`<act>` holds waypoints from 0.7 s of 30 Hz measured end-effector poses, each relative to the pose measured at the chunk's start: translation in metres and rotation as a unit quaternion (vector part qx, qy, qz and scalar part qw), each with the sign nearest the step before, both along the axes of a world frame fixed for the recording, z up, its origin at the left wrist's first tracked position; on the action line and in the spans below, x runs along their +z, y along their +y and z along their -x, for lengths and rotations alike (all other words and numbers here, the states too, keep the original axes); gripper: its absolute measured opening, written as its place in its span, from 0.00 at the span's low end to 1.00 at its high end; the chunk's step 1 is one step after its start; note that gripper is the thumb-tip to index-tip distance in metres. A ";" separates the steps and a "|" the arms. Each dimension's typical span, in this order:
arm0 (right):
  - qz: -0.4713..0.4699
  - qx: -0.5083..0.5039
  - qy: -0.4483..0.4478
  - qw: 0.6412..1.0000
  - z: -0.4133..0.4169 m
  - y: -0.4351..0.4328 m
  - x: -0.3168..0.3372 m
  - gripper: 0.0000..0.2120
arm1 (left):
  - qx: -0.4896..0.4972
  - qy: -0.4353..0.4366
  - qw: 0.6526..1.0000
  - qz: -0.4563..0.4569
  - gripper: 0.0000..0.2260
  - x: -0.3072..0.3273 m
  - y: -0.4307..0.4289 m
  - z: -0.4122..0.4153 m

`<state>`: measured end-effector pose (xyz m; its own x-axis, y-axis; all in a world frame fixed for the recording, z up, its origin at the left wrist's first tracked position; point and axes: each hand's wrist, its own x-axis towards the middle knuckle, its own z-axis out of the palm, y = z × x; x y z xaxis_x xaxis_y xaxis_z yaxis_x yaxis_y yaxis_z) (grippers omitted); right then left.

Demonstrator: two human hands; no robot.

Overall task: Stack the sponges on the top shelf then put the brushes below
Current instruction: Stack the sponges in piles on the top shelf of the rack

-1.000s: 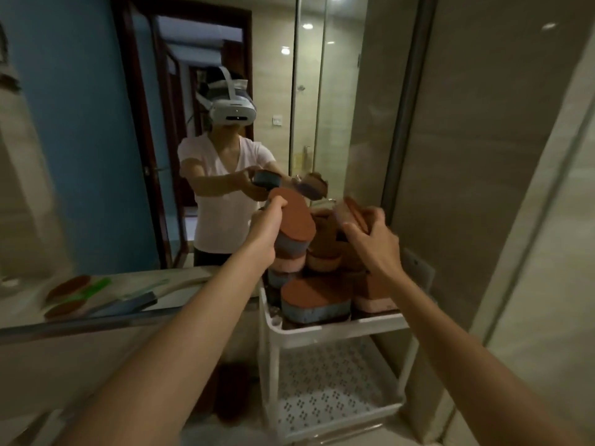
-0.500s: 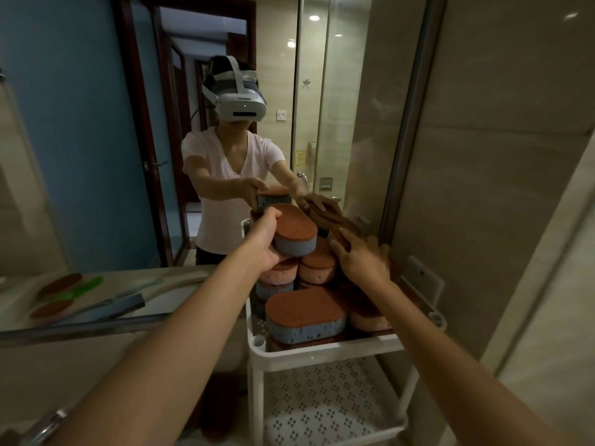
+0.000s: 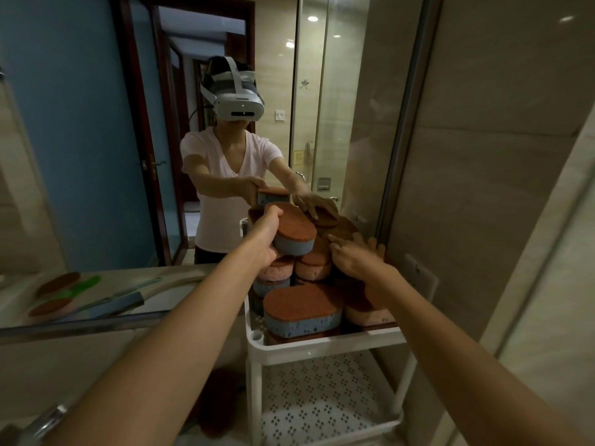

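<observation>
A white shelf cart (image 3: 325,344) stands against a mirror, its top shelf heaped with several oval sponges, rust-red on top with blue or pink foam below. My left hand (image 3: 264,235) grips one blue sponge (image 3: 294,233) and holds it on top of the pile. My right hand (image 3: 354,255) lies flat with fingers spread on the sponges at the right of the pile. A large blue sponge (image 3: 301,309) lies at the front of the shelf. The brushes (image 3: 72,292) appear only as a reflection in the mirror at left.
The mirror reflects a person wearing a headset (image 3: 236,96) and both hands on the pile. The cart's perforated lower shelf (image 3: 322,400) holds nothing. A tiled wall (image 3: 483,188) closes in on the right. A metal rail (image 3: 80,325) runs under the mirror at left.
The view has moved closer to the cart. My left hand keeps the blue sponge on the pile; my right hand has flattened from a grasp on a sponge to resting on the heap.
</observation>
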<state>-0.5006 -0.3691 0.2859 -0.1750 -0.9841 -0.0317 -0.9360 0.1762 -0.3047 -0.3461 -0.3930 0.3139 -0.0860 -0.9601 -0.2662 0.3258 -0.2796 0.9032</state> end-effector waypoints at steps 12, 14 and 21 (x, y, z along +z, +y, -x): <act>0.249 0.110 -0.283 0.920 0.015 0.034 0.025 0.21 | -0.092 -0.038 0.990 0.096 0.18 0.020 -0.002 0.053; 0.290 0.085 -0.278 0.912 0.024 0.033 0.020 0.22 | -0.132 -0.049 0.983 0.118 0.19 0.020 0.001 0.063; 0.231 -0.052 -0.147 0.961 0.059 0.025 -0.009 0.24 | -0.148 -0.584 0.706 0.373 0.19 -0.013 0.002 0.056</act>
